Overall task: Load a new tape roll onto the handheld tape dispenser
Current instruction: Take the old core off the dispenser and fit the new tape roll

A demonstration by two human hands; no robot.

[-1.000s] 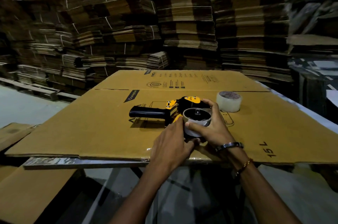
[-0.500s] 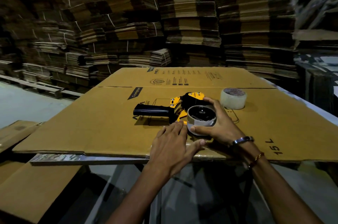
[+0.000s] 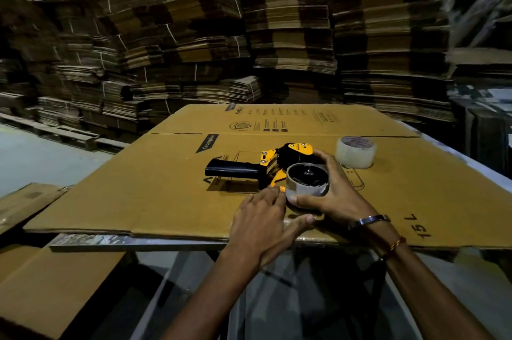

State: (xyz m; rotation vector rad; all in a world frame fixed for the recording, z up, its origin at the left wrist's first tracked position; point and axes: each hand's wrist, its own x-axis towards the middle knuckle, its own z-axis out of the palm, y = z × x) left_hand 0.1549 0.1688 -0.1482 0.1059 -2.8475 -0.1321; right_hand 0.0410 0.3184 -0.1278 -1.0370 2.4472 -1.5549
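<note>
Behind everything, stacks of flattened cartons [image 3: 291, 34] filled the dim room. Nearer, a flattened cardboard sheet [image 3: 155, 184] covered a table, and the tape dispenser [image 3: 266, 166] lay on its side at the sheet's middle, black handle pointing left. A roll [image 3: 307, 180] sat on the dispenser's hub, apparently seated. The right hand [image 3: 336, 195] curled around that roll, fingers clasping its far and near sides. The left hand [image 3: 263, 219], fingers loosely extended, touched the roll's near-left edge, perhaps seeking the tape end. Threading seemingly remained. Right of the dispenser, a second clear roll [image 3: 356, 151] stood untouched.
</note>
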